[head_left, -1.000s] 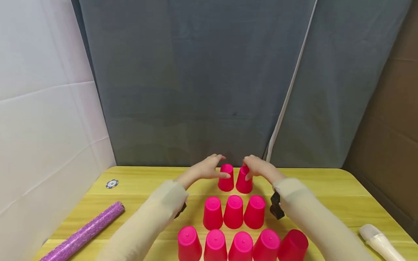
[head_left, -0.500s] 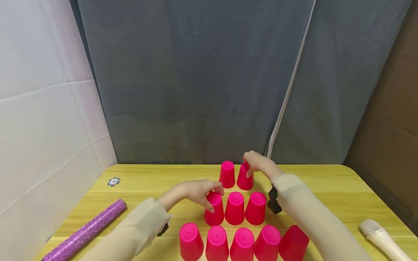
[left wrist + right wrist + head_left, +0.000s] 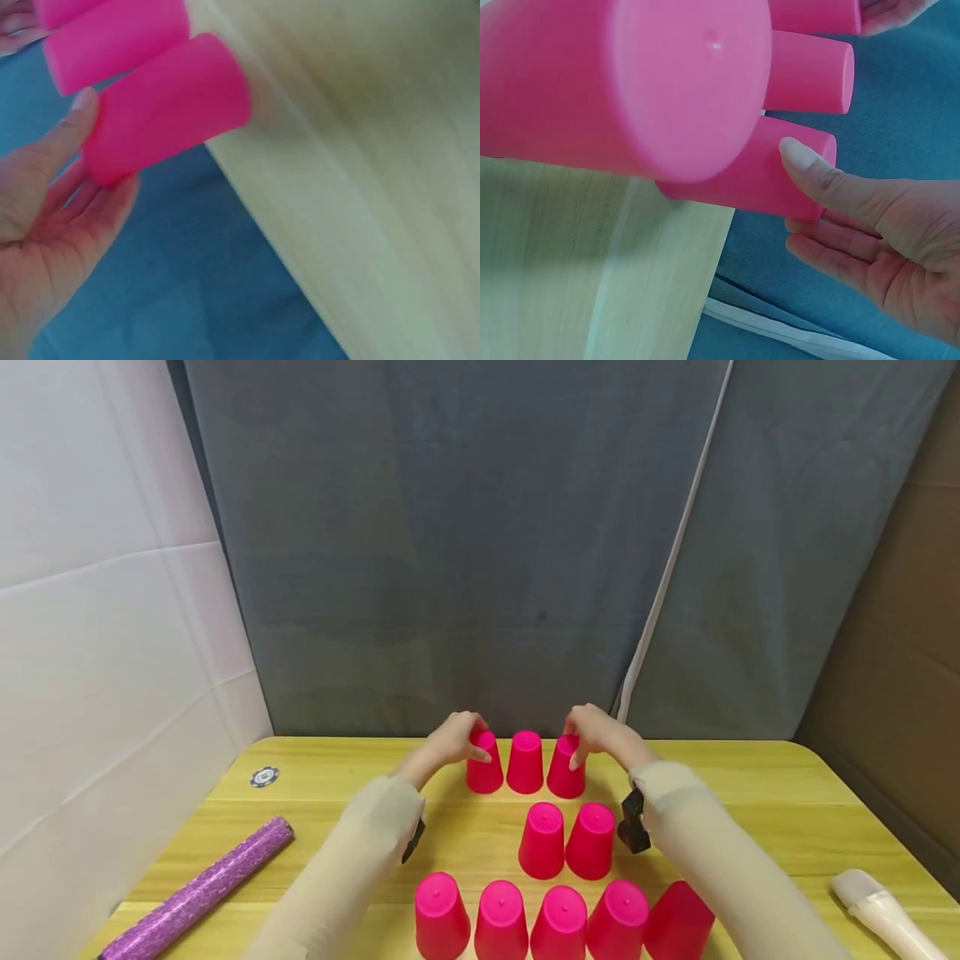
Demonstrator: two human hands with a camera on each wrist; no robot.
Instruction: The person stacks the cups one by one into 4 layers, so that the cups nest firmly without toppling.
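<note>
Ten upside-down pink plastic cups on yellow wooden desk [image 3: 750,793]: three in a row along far edge, two mid, five at near edge. Left hand [image 3: 450,743] grips leftmost far-row pink cup [image 3: 483,763], thumb on its side, fingers curled behind it (clearer in left wrist view). Right hand [image 3: 600,737] holds rightmost far-row pink cup [image 3: 566,768] likewise, thumb pressed on wall. Middle far cup [image 3: 524,762] untouched between them. Purple glitter roll [image 3: 198,889] near left edge, poker chip [image 3: 264,776] at far left corner, white brush [image 3: 885,914] near right corner.
</note>
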